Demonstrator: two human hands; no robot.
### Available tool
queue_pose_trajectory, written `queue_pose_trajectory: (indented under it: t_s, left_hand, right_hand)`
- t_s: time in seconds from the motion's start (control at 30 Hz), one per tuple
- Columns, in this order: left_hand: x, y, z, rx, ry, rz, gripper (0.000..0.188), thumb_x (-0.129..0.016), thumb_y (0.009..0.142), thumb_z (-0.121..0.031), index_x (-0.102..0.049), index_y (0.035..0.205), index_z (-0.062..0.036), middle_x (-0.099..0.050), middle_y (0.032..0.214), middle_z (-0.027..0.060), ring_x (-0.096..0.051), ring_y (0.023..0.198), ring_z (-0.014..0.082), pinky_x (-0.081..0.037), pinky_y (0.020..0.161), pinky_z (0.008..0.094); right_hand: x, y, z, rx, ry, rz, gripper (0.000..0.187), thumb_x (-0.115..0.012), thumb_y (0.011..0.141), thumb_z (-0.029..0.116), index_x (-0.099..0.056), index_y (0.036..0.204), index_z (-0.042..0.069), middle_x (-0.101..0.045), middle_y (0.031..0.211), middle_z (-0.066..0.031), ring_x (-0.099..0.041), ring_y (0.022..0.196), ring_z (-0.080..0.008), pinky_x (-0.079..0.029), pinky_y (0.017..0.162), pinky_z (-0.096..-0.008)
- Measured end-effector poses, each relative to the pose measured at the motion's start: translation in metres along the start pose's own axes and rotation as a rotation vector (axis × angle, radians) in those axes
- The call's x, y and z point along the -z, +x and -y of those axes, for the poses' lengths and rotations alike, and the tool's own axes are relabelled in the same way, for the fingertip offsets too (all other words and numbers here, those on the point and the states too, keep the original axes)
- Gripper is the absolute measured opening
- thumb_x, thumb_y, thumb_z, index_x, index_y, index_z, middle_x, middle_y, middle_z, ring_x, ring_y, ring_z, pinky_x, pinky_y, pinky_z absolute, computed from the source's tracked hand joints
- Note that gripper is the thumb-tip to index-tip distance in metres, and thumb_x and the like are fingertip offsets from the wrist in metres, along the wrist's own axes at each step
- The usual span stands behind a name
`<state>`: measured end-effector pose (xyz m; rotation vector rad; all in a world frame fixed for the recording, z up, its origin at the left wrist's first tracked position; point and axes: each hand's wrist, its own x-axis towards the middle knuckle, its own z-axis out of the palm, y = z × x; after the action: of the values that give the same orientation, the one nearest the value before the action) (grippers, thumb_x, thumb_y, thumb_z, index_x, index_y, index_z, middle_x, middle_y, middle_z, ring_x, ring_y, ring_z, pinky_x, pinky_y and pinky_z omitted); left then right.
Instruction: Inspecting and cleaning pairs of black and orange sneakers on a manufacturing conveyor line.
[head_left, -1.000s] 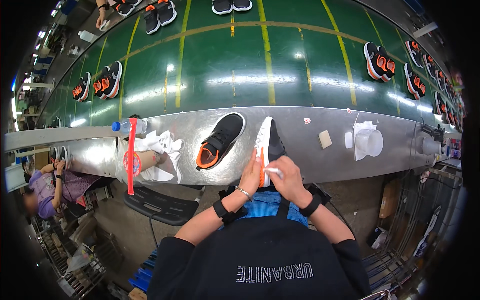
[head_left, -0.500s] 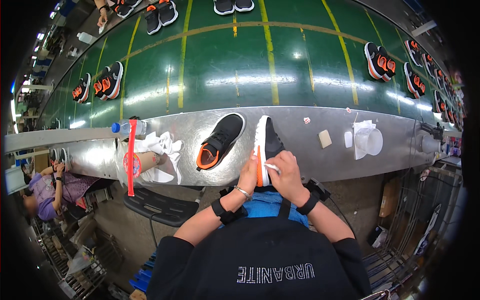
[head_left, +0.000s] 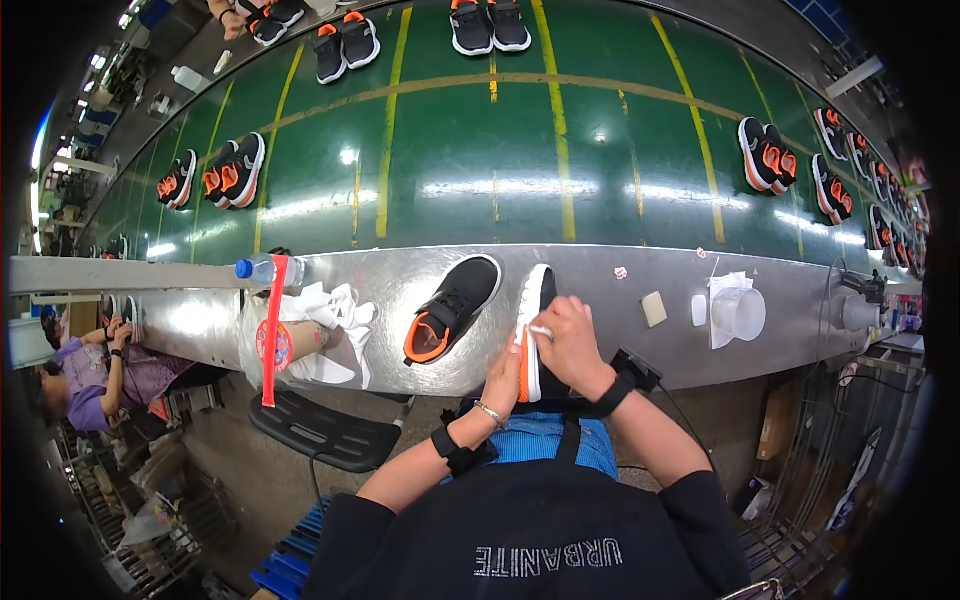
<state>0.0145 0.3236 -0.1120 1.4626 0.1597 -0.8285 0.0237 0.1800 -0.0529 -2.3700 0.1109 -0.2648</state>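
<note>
A black sneaker with a white and orange sole [head_left: 531,302] is held on its side at the bench's near edge, toe pointing away from me. My left hand [head_left: 503,383] is wrapped round its heel end from the left. Between the closed fingertips of my right hand [head_left: 572,345] is a small white piece [head_left: 541,331], pressed against the sole's side edge; whether it is cloth or something firmer cannot be made out. To the left, a matching black sneaker [head_left: 456,308] with orange lining stands upright on the metal bench [head_left: 610,350], apart from both hands.
Beyond the bench runs a green conveyor belt [head_left: 450,140] carrying several pairs of sneakers. White cloths [head_left: 335,308] and a blue-capped bottle [head_left: 262,269] lie left. A beige block [head_left: 653,309] and clear plastic cup [head_left: 739,314] are right. Another person [head_left: 110,370] sits far left.
My right hand has slid along the sole toward the toe with the white piece. My left hand keeps its hold on the heel end. The whole view has shifted slightly.
</note>
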Motion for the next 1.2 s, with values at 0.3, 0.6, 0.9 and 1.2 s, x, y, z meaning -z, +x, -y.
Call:
queue_pose_trajectory:
  t_s: [0.3,0.6,0.9,1.2]
  left_hand:
    - [0.0,0.0,-0.009,-0.051,0.076,0.063,0.053,-0.025,0.093,-0.032,-0.026,0.132,0.0044,-0.033,0.133,0.02,-0.03,0.125,0.0255,-0.022,0.103,0.0295]
    - [-0.008,-0.005,-0.059,0.239,-0.541,0.198,0.049,-0.025,0.093,-0.04,-0.039,0.12,-0.0023,-0.053,0.11,0.0132,-0.055,0.1,0.0228,-0.045,0.086,0.0344]
    - [-0.017,-0.001,-0.074,0.329,-0.734,0.174,0.049,-0.024,0.092,-0.041,-0.042,0.121,-0.0059,-0.053,0.111,0.0128,-0.054,0.101,0.0262,-0.044,0.086,0.0424]
    - [0.013,0.03,-0.018,0.441,-0.818,0.152,0.04,-0.036,0.092,-0.03,-0.042,0.122,-0.0045,-0.048,0.12,0.0163,-0.047,0.11,0.0312,-0.039,0.091,0.0502]
  right_hand:
    - [0.008,-0.013,0.008,-0.012,0.044,0.14,0.006,-0.06,0.067,0.007,-0.062,0.073,0.008,-0.049,0.073,-0.0063,-0.047,0.075,-0.0235,-0.033,0.066,-0.0341]
    - [0.059,-0.056,0.051,-0.13,0.48,0.029,0.016,-0.064,0.066,0.003,-0.065,0.08,0.011,-0.049,0.073,-0.0033,-0.048,0.071,-0.02,-0.033,0.065,-0.0292]
    - [0.054,-0.051,0.044,0.267,-0.129,0.068,0.014,-0.062,0.063,0.004,-0.061,0.076,0.011,-0.048,0.073,-0.0017,-0.046,0.076,-0.0202,-0.03,0.07,-0.0325]
    - [0.064,-0.064,-0.001,-0.363,0.486,-0.131,0.008,-0.06,0.077,0.005,-0.063,0.085,0.006,-0.054,0.076,-0.0006,-0.05,0.07,-0.0092,-0.037,0.06,-0.0203]
